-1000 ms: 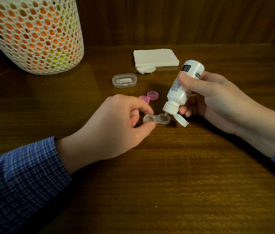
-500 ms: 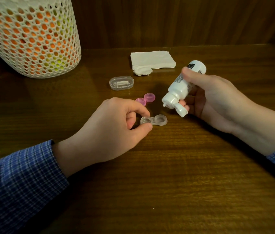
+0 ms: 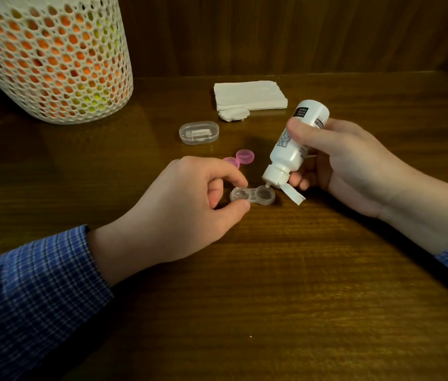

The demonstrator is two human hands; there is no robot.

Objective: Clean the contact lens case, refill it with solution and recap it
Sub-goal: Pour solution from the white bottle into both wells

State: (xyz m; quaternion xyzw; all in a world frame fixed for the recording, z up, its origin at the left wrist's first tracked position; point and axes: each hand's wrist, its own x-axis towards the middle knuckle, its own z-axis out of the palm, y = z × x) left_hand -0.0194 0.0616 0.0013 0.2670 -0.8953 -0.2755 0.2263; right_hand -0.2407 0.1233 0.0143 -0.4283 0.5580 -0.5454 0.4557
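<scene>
Pinching the contact lens case [image 3: 253, 196] mid-bench, the left hand [image 3: 187, 213] steadied it while the right hand [image 3: 335, 160] gripped the tilted solution bottle [image 3: 294, 144], whose nozzle should stay clear of the well.

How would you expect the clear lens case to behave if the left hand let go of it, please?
The lens case looks thin, clear plastic, so probably light and easily nudged by the solution bottle nozzle. Lying flat on the table, it seems unlikely to roll or tip.
</scene>
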